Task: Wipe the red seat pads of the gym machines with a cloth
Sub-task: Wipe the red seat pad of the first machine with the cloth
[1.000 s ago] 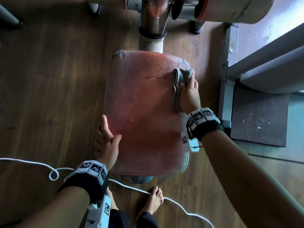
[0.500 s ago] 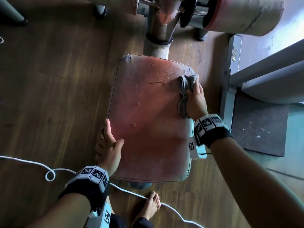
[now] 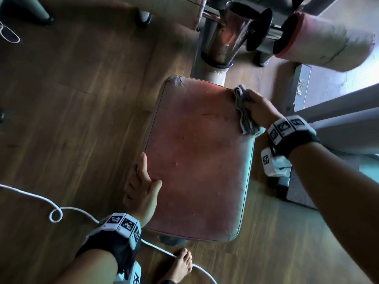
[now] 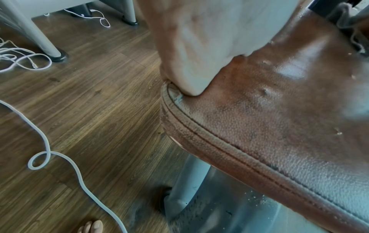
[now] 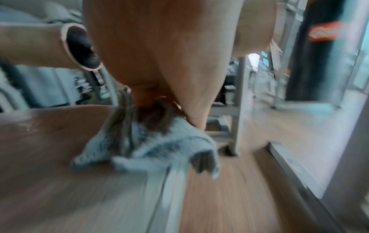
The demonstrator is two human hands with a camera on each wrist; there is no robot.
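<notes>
The right hand (image 3: 259, 108) presses a bunched grey cloth (image 3: 244, 113), its fingers hidden, on the upper right corner of the red seat pad (image 3: 196, 156), where overhanging cloth may slip off; the left hand (image 3: 141, 191), fingers straight, steadies the left edge.

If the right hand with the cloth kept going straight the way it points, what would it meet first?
Probably the pale metal post just beyond the worn red seat pad's far edge; the right hand with grey cloth aims there, though depth is unclear.
</notes>
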